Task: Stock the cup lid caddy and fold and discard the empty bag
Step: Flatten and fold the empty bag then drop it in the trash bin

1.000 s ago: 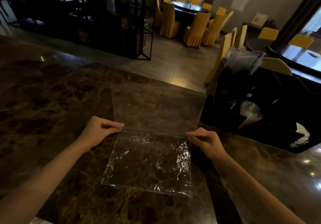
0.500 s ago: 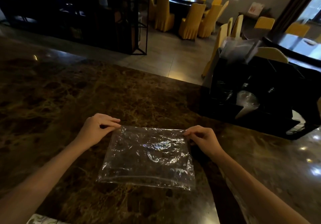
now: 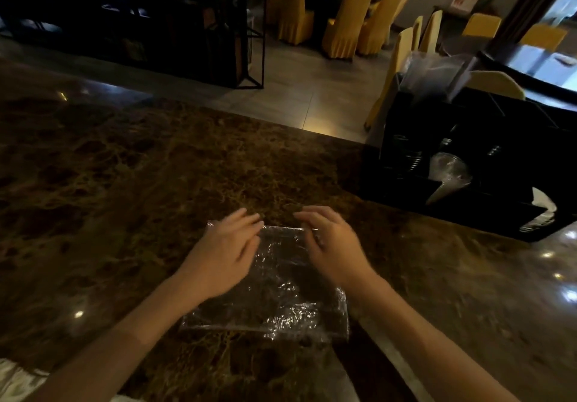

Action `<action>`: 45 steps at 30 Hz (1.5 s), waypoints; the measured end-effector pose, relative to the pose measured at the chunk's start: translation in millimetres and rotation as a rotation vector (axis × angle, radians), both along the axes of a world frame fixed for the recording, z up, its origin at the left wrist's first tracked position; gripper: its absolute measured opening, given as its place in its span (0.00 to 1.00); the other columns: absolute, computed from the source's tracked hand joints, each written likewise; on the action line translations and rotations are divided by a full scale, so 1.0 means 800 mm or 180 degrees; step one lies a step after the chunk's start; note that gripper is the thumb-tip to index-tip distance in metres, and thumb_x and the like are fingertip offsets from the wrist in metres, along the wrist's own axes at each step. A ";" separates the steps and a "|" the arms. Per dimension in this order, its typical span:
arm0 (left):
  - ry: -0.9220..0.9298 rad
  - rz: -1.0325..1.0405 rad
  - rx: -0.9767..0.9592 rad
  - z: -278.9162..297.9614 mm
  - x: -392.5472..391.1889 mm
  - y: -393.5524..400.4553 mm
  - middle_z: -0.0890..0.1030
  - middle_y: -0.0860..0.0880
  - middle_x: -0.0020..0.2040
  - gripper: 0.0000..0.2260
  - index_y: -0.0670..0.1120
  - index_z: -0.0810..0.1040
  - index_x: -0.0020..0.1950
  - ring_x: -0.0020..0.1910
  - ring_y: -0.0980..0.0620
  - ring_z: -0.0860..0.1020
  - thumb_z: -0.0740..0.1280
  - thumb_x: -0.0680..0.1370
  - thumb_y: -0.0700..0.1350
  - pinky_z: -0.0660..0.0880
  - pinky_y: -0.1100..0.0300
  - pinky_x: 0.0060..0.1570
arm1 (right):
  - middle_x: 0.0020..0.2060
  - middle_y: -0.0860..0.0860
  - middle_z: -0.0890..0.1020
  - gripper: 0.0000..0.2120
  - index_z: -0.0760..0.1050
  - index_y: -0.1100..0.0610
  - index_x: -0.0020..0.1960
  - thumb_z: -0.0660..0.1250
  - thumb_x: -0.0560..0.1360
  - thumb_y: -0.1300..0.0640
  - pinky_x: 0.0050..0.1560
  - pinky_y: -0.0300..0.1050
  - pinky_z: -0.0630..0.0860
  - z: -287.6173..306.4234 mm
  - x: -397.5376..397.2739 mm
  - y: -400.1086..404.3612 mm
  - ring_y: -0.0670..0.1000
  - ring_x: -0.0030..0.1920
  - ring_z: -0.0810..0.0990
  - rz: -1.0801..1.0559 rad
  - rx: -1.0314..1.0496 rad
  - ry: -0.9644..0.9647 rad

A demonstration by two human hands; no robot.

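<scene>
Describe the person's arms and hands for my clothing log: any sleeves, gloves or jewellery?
Both forearms are bare up to the frame's edge, with no sleeve over them. The left hand and right hand wear no gloves, and no ring, watch or bracelet shows. A pale patterned fabric shows at the lower left corner, maybe clothing.

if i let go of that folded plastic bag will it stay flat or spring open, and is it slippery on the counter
The bag is thin, crinkled clear film, so it is probably floppy and very light. Its folded layer may lift once the left hand and right hand come off. The counter looks polished and glossy, so it likely slides easily.
</scene>
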State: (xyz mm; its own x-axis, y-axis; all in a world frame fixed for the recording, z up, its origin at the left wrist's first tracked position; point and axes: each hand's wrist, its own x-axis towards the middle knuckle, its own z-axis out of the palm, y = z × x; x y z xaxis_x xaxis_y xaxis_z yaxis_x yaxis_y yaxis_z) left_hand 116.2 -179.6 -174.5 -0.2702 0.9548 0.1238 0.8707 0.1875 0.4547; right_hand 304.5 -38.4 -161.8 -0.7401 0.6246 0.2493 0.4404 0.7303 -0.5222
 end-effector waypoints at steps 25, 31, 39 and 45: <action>0.0784 0.0922 -0.0603 -0.073 0.024 -0.019 0.57 0.49 0.82 0.31 0.61 0.54 0.81 0.82 0.46 0.53 0.46 0.79 0.70 0.53 0.43 0.78 | 0.83 0.47 0.53 0.29 0.50 0.40 0.83 0.42 0.84 0.34 0.83 0.57 0.49 -0.087 0.001 -0.049 0.50 0.83 0.47 -0.0556 0.0251 -0.1137; 0.0774 0.1032 -0.0556 -0.075 0.025 -0.020 0.55 0.51 0.83 0.30 0.62 0.51 0.81 0.82 0.48 0.51 0.43 0.80 0.69 0.50 0.42 0.78 | 0.83 0.46 0.52 0.30 0.49 0.43 0.83 0.42 0.84 0.35 0.82 0.57 0.48 -0.088 0.026 -0.042 0.49 0.83 0.47 -0.0841 0.0176 -0.1148; 0.0741 0.1108 -0.0651 -0.070 0.012 -0.042 0.53 0.52 0.83 0.32 0.58 0.50 0.82 0.82 0.49 0.50 0.39 0.80 0.68 0.50 0.43 0.79 | 0.83 0.42 0.44 0.28 0.41 0.45 0.83 0.37 0.84 0.41 0.82 0.52 0.41 -0.082 0.055 -0.036 0.47 0.83 0.40 -0.0853 0.0084 -0.1321; 0.0805 0.1076 -0.0779 -0.068 0.011 -0.041 0.52 0.52 0.83 0.32 0.58 0.49 0.82 0.82 0.47 0.50 0.39 0.80 0.68 0.50 0.42 0.79 | 0.82 0.42 0.42 0.29 0.39 0.46 0.83 0.38 0.85 0.39 0.81 0.51 0.38 -0.081 0.078 -0.029 0.46 0.82 0.39 -0.0698 0.0047 -0.1392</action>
State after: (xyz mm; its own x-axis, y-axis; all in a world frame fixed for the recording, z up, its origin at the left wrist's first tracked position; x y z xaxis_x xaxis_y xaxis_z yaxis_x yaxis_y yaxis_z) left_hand 125.3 -212.5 -228.6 -0.5607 0.8280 0.0082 0.8200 0.5539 0.1440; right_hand 366.7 -61.7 -226.9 -0.6288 0.7762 -0.0456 0.7605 0.6017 -0.2442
